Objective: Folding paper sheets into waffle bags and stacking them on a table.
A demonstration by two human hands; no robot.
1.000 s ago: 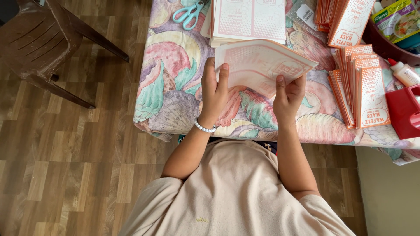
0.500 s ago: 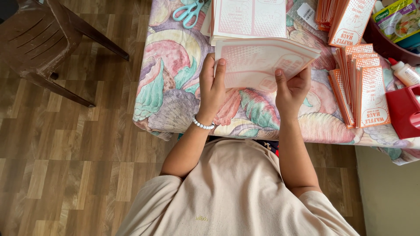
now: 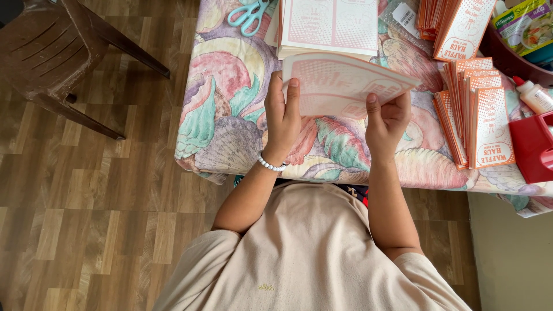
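Sheet (image 3: 345, 86) pinched btwn left hand (image 3: 282, 118) & right hand (image 3: 389, 118), both clamped on edges; uneven pull could crease it or skew fold.

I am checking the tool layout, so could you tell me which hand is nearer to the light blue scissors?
Left. The left hand grips the printed sheet just below the scissors; the right hand holds the sheet's other side, farther away.

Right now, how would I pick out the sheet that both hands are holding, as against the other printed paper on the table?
Start at the table with its flowery cloth. Above its near edge, the left hand and the right hand hold one pink-printed sheet. Unlike the flat stack behind it and the orange folded sleeves to the right, it is lifted and curved.
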